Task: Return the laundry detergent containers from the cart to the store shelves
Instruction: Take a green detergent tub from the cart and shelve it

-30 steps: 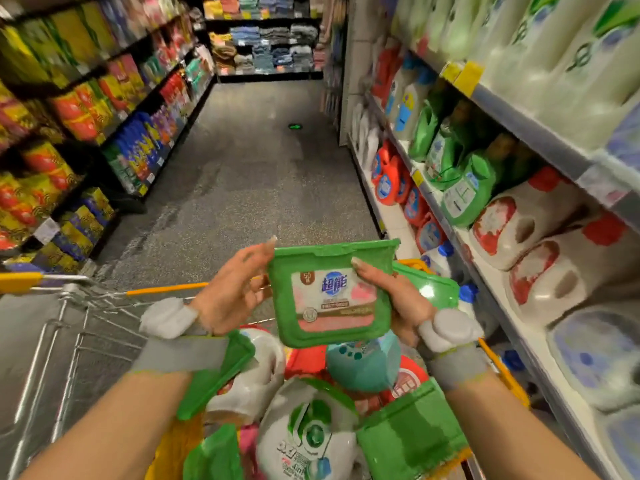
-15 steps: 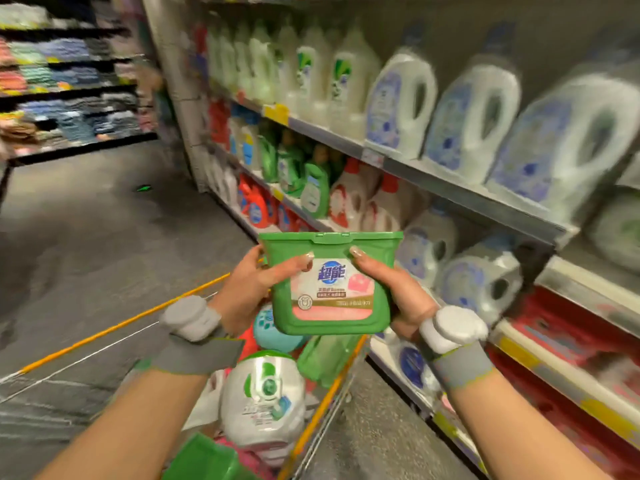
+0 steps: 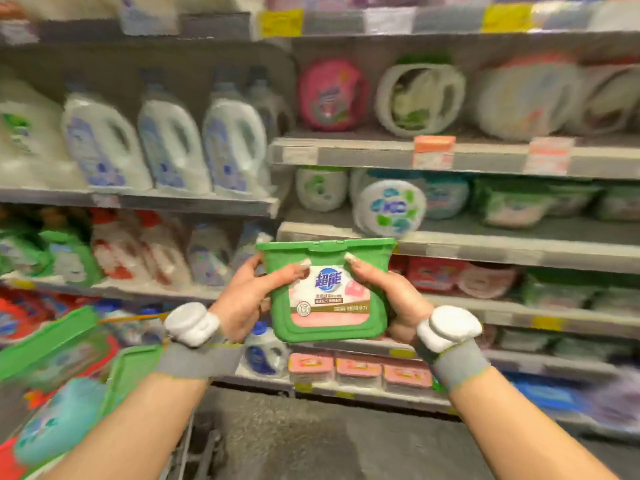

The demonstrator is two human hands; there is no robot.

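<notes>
Facing blurred shelves [image 3: 450, 157], both hands' grip holds a glossy green rectangular tub [image 3: 327, 292].

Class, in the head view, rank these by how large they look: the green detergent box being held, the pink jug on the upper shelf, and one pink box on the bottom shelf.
1. Green detergent box, largest, though nearest the camera.
2. Pink jug.
3. Pink box, smallest.

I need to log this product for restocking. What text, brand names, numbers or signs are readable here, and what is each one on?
"超能": blue brand logo on the label of the green tub held between the left hand and right hand.
Smaller lines under the logo on that label: too small to read.
Price tags on the shelf edges: blurred, unreadable.
Labels on the shelved bottles: blurred, unreadable.
</notes>
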